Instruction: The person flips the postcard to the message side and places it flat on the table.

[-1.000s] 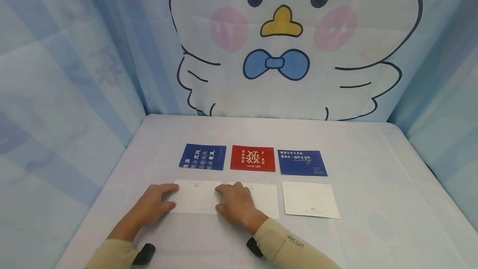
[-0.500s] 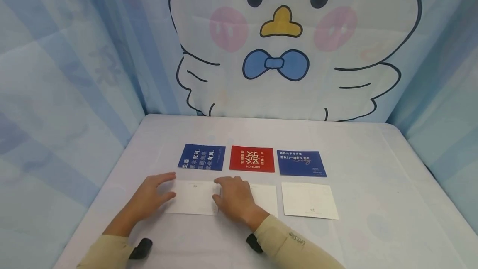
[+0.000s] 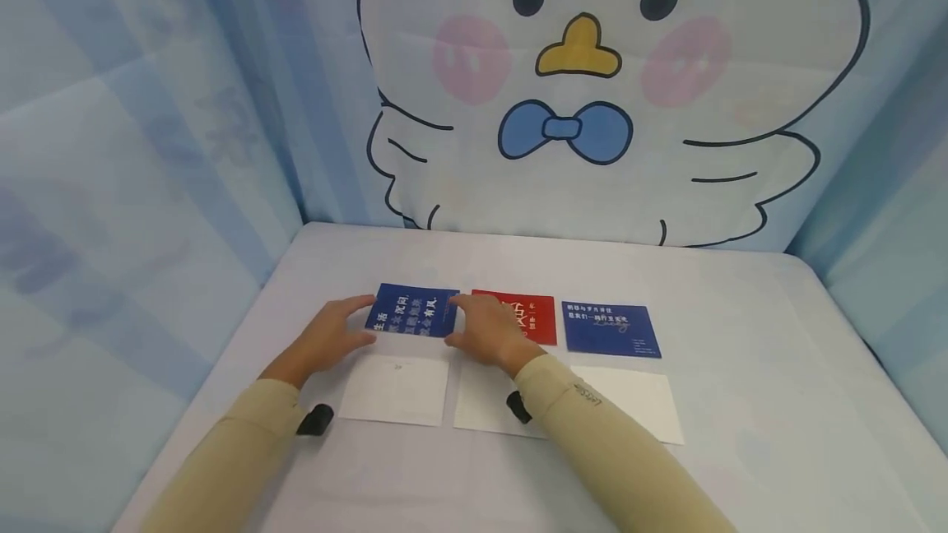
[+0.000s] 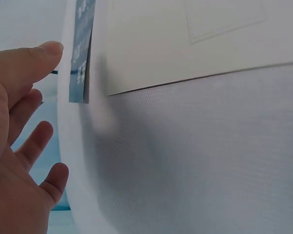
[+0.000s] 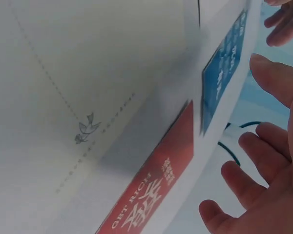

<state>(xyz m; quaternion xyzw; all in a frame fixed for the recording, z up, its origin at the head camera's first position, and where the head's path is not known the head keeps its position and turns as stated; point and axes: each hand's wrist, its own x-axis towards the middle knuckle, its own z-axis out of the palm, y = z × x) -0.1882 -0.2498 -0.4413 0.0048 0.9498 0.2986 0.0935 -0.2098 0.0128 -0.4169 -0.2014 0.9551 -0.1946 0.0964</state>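
In the head view, a blue postcard with white writing [image 3: 413, 311] lies at the left of the far row. My left hand [image 3: 329, 338] is at its left edge and my right hand [image 3: 490, 334] at its right, fingers spread and thumbs apart. In both wrist views, the left hand [image 4: 19, 122] and right hand [image 5: 268, 170] show loosely bent fingers with nothing in them. Whether the fingertips touch the card cannot be told. Under the right hand, a red postcard [image 3: 539, 323] is partly covered; its "GET RICH" print shows in the right wrist view.
A second blue postcard [image 3: 611, 329] lies at the right of the far row. Nearer stand three white cards in a row: left [image 3: 396, 389], middle [image 3: 481, 401], right [image 3: 644, 397]. The right sleeve [image 3: 592, 434] crosses over the latter two. A curtain [image 3: 563, 187] backs the table.
Both hands have left the near left white card and moved forward to either side of the far left blue postcard. The head view has shifted slightly. The cards appear to stay in place.
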